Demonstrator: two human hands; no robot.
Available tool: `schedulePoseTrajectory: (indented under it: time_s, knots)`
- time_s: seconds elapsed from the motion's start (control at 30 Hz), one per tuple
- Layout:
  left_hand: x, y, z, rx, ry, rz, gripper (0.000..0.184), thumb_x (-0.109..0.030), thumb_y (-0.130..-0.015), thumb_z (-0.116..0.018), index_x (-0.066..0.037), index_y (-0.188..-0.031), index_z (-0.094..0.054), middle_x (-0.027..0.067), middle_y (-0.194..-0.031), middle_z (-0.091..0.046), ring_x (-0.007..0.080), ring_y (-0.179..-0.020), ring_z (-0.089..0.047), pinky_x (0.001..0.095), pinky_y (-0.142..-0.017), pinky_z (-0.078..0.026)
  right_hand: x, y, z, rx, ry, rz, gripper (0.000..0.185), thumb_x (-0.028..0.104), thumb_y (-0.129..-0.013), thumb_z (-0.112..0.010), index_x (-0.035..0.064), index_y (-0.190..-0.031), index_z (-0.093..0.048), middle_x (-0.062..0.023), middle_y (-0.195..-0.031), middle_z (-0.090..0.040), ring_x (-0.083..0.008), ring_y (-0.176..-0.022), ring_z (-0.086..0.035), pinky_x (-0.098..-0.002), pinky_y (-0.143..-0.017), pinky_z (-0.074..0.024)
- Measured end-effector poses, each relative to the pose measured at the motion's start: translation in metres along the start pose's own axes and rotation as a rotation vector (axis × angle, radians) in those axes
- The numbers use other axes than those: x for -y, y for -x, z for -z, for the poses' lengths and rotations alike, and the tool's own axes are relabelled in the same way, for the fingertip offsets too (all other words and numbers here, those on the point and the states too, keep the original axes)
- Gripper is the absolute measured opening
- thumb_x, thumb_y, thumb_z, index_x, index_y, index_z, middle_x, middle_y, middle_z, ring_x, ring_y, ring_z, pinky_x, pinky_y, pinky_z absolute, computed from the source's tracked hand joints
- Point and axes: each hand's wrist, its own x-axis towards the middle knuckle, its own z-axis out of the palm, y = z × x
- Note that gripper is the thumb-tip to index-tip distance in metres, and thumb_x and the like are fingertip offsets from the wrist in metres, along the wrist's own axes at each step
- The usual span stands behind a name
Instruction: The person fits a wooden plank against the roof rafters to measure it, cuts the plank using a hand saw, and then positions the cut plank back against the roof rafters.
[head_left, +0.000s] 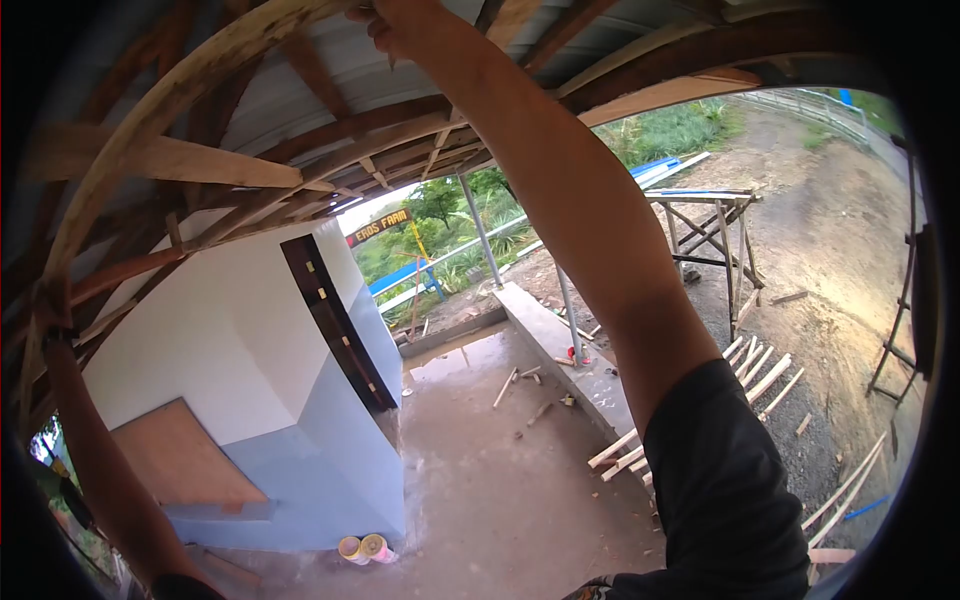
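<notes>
My right hand (pixel 400 28) is raised to the top edge of the view, its fingers curled at the right end of a long wooden strip (pixel 190 70) under the roof. A small pointed thing shows below the fingers, too small to name. At the far left my left hand (pixel 52 310) is raised to the roof framing, dark and partly lost at the edge, near the strip's lower left end. A wooden beam (pixel 190 160) crosses between the two hands, below metal roof sheets (pixel 385 88).
Far below lie a wet concrete floor (pixel 480 470), two buckets (pixel 365 548) and a low wall (pixel 565 360). A white and blue wall (pixel 350 450) stands at left. Outside are a wooden trestle (pixel 722 225), wood strips (pixel 765 375) and a ladder-like frame (pixel 900 300).
</notes>
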Motion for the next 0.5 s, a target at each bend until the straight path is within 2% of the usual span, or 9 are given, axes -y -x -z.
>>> schedulePoseTrajectory:
  time_s: [0.07, 0.17, 0.33, 0.4, 0.47, 0.5]
  knots:
    - [0.008, -0.001, -0.009, -0.009, -0.023, 0.005, 0.059, -0.044, -0.096, -0.057, 0.001, -0.134, -0.053, 0.0197, -0.132, -0.059, 0.0298, -0.124, -0.057, 0.0409, -0.109, -0.045, -0.006, -0.009, 0.003, 0.109, -0.04, 0.01, 0.057, 0.065, -0.092, -0.057, 0.0092, -0.099, -0.066, -0.0079, -0.07, -0.06, -0.014, -0.042, -0.031, -0.0304, -0.037, -0.023]
    - [0.016, -0.008, -0.018, -0.023, -0.073, -0.001, 0.065, -0.048, -0.091, -0.062, 0.001, -0.134, -0.053, 0.0208, -0.132, -0.06, 0.0311, -0.122, -0.058, 0.0412, -0.107, -0.046, -0.01, -0.011, 0.003, 0.117, -0.063, -0.005, 0.056, 0.066, -0.094, -0.054, 0.0111, -0.099, -0.066, -0.0089, -0.071, -0.061, -0.013, -0.038, -0.027, -0.0279, -0.035, -0.0197]
    - [0.028, -0.012, -0.037, -0.059, -0.236, -0.056, 0.076, -0.054, -0.084, -0.069, 0.001, -0.135, -0.054, 0.0226, -0.131, -0.061, 0.0333, -0.121, -0.06, 0.0417, -0.105, -0.048, 0.001, 0.007, 0.012, 0.151, 0.081, -0.083, 0.061, 0.067, -0.096, -0.046, 0.0091, -0.102, -0.063, -0.0096, -0.071, -0.062, -0.0126, -0.039, -0.024, -0.03, -0.035, -0.0184]
    - [0.037, -0.011, -0.053, -0.056, -0.544, -0.178, 0.08, -0.056, -0.082, -0.072, 0.001, -0.135, -0.055, 0.0233, -0.13, -0.062, 0.0341, -0.12, -0.061, 0.0419, -0.104, -0.049, 0.002, 0.007, 0.02, 0.124, 0.172, -0.058, 0.067, 0.07, -0.097, -0.041, 0.0059, -0.103, -0.06, -0.0089, -0.068, -0.06, -0.0124, -0.039, -0.023, -0.0308, -0.036, -0.0174]
    - [0.039, 0.023, -0.07, -0.085, -1.276, -0.516, 0.084, -0.058, -0.079, -0.075, 0.001, -0.135, -0.055, 0.024, -0.13, -0.062, 0.035, -0.119, -0.061, 0.0421, -0.102, -0.049, 0.002, 0.005, 0.022, 0.142, 0.209, -0.024, 0.072, 0.072, -0.097, -0.036, 0.0033, -0.1, -0.058, -0.0077, -0.064, -0.056, -0.0119, -0.039, -0.023, -0.0309, -0.036, -0.0174]
    - [0.034, 0.048, -0.084, -0.119, -1.495, -0.624, 0.086, -0.06, -0.077, -0.077, 0.001, -0.135, -0.055, 0.0244, -0.129, -0.062, 0.0354, -0.119, -0.062, 0.0422, -0.102, -0.05, 0.01, 0.01, 0.021, 0.095, 0.324, -0.136, 0.072, 0.072, -0.098, -0.035, 0.0042, -0.089, -0.058, -0.0055, -0.059, -0.05, -0.0117, -0.039, -0.022, -0.0305, -0.036, -0.0166]
